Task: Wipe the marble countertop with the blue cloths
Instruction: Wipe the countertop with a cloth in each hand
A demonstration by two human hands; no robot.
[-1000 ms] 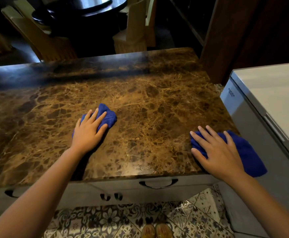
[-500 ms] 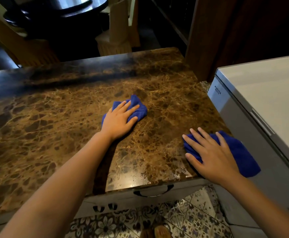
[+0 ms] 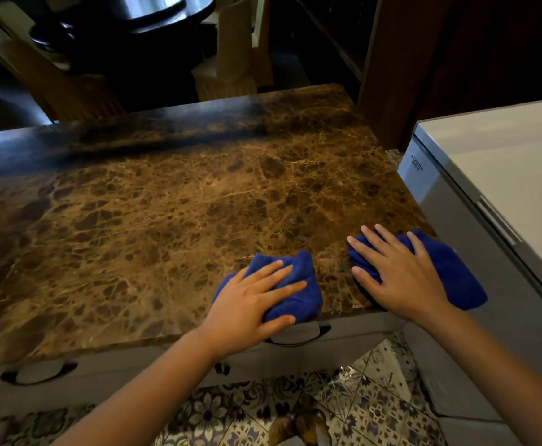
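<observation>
The brown veined marble countertop (image 3: 166,220) fills the middle of the view. My left hand (image 3: 250,304) presses flat on a bunched blue cloth (image 3: 298,284) at the counter's near edge, right of centre. My right hand (image 3: 398,272) lies flat, fingers spread, on a second blue cloth (image 3: 453,272) at the near right corner; part of that cloth hangs over the counter's right edge. The two cloths sit a short gap apart.
A white chest freezer (image 3: 504,175) stands close against the counter's right side. Grey drawers with dark handles (image 3: 298,336) run under the near edge. Wooden chairs (image 3: 234,59) and a dark round table (image 3: 166,14) stand beyond the far edge. Patterned floor tiles (image 3: 376,407) lie below.
My left hand has slid its cloth right and toward me, from the counter's middle to the near edge beside the right hand. The right hand and its cloth stayed at the right corner.
</observation>
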